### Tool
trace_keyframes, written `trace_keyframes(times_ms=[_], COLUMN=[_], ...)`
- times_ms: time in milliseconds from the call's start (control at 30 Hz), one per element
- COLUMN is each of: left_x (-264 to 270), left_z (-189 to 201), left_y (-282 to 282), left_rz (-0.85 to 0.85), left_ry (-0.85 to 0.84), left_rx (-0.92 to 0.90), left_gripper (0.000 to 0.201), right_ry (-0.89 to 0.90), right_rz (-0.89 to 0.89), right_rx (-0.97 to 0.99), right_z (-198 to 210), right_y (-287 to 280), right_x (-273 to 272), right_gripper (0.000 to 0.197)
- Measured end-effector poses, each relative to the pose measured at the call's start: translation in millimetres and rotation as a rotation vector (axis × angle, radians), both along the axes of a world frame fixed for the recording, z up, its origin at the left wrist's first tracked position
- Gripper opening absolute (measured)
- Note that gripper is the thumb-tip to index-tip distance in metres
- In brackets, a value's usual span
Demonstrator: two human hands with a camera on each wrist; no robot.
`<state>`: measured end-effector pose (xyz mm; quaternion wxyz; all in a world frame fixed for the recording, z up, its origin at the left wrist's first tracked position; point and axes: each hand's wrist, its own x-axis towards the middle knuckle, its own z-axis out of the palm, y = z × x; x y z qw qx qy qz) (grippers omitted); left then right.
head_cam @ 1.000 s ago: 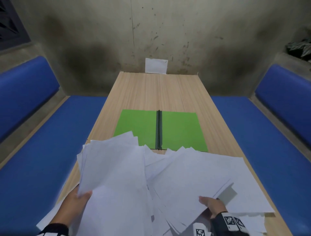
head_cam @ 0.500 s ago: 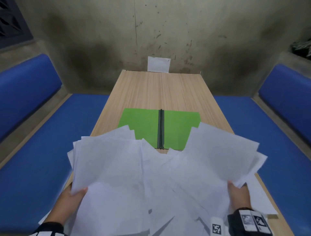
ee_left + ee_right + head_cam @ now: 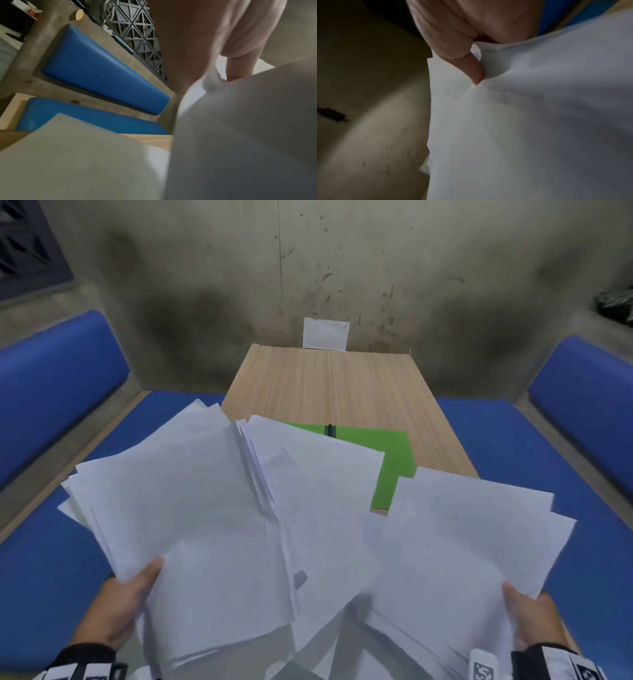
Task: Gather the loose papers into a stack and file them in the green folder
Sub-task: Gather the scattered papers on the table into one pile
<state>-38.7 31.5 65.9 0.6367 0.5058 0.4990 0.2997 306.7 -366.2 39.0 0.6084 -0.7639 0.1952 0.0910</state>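
Observation:
A big, fanned-out bunch of white papers (image 3: 267, 535) is lifted off the wooden table (image 3: 329, 385) and fills the near half of the head view. My left hand (image 3: 126, 604) grips its lower left edge, thumb on top. My right hand (image 3: 527, 621) grips the lower right edge of the sheets (image 3: 530, 121); in the right wrist view the thumb (image 3: 474, 71) presses into the paper. The left wrist view has fingers (image 3: 238, 67) curled behind the sheets (image 3: 240, 135). The green folder (image 3: 394, 460) lies open on the table beyond the papers, mostly hidden by them.
Blue padded benches (image 3: 51, 392) (image 3: 582, 392) run along both sides of the table. A small white card (image 3: 325, 333) stands against the stained concrete wall at the table's far end. A dark lattice screen (image 3: 137, 33) is behind the left bench.
Both hands have raised the papers higher and tilted them up. The sheets now cover most of the green folder, and the right hand has swung its sheets outward to the right.

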Motion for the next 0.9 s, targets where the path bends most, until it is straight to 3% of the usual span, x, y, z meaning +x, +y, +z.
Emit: trace_keyframes(times_ms=[233,400,433,533,600,800,900], left_x=[31,52,55,63,65,66,61], left_z=[-9,-52,-62,-76,-75,-63,-54], left_y=[-29,-61,-66,-78,-83,-81,-74], left_rz=[-0.186,-0.259,-0.269,-0.332,-0.403,-0.552,-0.59], left_ry=[-0.097,0.107,0.176,0.335,0.409,0.525,0.54], left_rx=[-0.093,-0.118,-0.122,-0.117,-0.098,0.109,0.19], left_gripper=[0.022,0.035,0.036,0.043,0.044,0.046,0.026], right_ry=[0.138,0.281,0.326,0.464,0.5,0.448,0.447], right_rz=[0.267,0.327,0.301,0.238,0.229,0.356,0.442], right_rx=[0.14,0.24,0.273,0.396,0.354,0.078,-0.019], right_z=[-12,-19,-17,-35,-60,-64,-63], right_y=[45,72,76,85,84,77,74], right_x=[-39,-61,-65,-71,-67,-59,-58], right_gripper=[0.042,0.018,0.023,0.077,0.084,0.031,0.037])
